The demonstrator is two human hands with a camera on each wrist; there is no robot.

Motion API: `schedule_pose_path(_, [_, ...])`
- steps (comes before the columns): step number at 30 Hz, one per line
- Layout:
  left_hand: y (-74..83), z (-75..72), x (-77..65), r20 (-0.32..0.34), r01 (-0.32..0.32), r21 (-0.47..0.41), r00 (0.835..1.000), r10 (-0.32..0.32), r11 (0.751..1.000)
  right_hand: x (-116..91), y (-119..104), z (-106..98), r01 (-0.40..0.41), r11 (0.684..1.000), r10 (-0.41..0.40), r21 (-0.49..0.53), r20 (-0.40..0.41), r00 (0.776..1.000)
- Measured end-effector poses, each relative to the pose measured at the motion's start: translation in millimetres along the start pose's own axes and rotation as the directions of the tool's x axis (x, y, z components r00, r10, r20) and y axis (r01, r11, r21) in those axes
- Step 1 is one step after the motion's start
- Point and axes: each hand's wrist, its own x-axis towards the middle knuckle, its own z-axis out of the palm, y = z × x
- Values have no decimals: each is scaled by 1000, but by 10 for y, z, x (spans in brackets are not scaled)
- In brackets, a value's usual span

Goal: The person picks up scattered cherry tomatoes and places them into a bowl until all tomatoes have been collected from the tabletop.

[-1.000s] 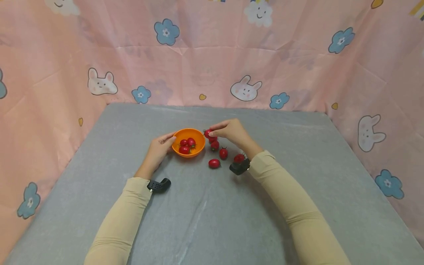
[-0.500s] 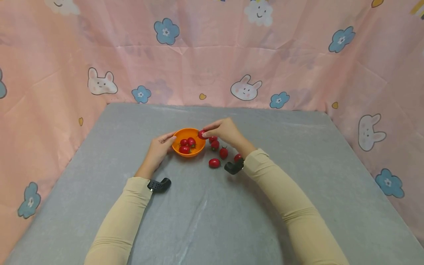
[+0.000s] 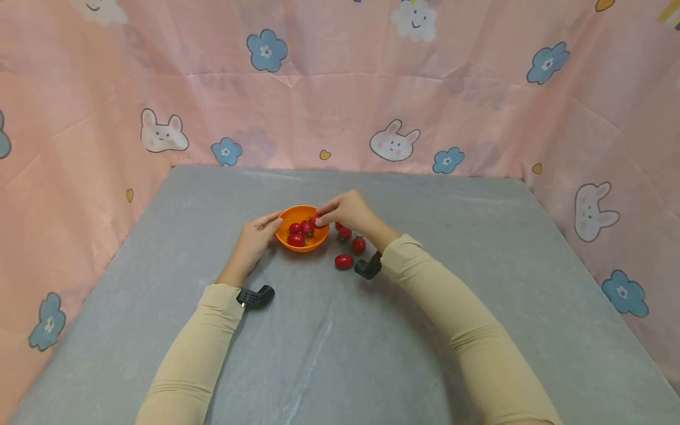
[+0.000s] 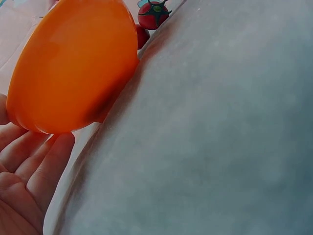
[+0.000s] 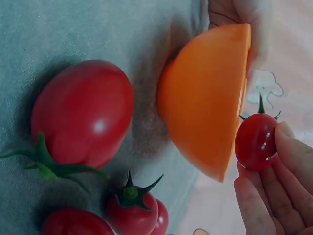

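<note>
An orange bowl stands on the grey table, with several red cherry tomatoes inside. My left hand grips its left rim, thumb over the edge and fingers against the outer wall; the left wrist view shows those fingers under the bowl's side. Between thumb and fingers, my right hand pinches a cherry tomato with a green stem. This tomato is at the bowl's right inner side in the head view. In the right wrist view it overlaps the bowl's rim.
Right of the bowl lie several loose cherry tomatoes, one nearest the front, another just behind it. Black wrist devices sit on the left cuff and right cuff. A pink patterned curtain hangs behind and beside the table.
My right hand has moved left with the pinched tomato, from beside the bowl's right rim to over its inside. The left hand and bowl stay in place.
</note>
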Motion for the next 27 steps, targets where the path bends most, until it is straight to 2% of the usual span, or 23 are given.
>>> schedule_pose_path(8, [7, 0, 2, 13, 7, -18, 1000, -7, 1000, 21, -59, 100, -44, 999, 45, -31, 41, 998])
schedule_pose_path(15, [12, 4, -4, 3, 12, -7, 1000, -12, 1000, 10, -76, 176, 42, 993, -37, -115, 46, 998])
schedule_pose_path(22, [14, 0, -4, 7, 15, -16, 1000, -15, 1000, 24, -79, 237, 127, 971, -118, -203, 60, 991])
schedule_pose_path(27, [10, -3, 3, 5, 15, -12, 1000, -15, 1000, 33, -76, 266, 135, 968, -124, -213, 66, 990])
